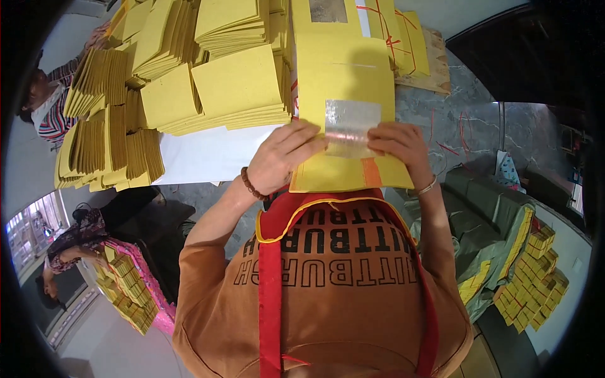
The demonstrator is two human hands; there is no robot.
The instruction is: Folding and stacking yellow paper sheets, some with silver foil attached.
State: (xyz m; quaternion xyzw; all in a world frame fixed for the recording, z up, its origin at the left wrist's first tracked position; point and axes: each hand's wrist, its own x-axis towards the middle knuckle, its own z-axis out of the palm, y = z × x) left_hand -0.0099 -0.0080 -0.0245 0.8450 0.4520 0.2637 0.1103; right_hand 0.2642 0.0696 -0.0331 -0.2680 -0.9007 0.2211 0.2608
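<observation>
In front of me lies a long yellow paper sheet with a shiny, clear rectangular film piece on it. My left hand grips the film's left edge with bent fingers pressed together. At the opposite edge, my right hand has its fingers curled onto the film. Both thumbs are mostly hidden. More yellow sheets show under the near edge, just below my hands. An orange strip marks the paper near my right wrist.
Stacks of folded yellow paper pieces fill the left side of the white table. A red-tied yellow bundle rests on a wooden board. Two people work at left. Yellow bundles are piled beside the green-covered sofa.
</observation>
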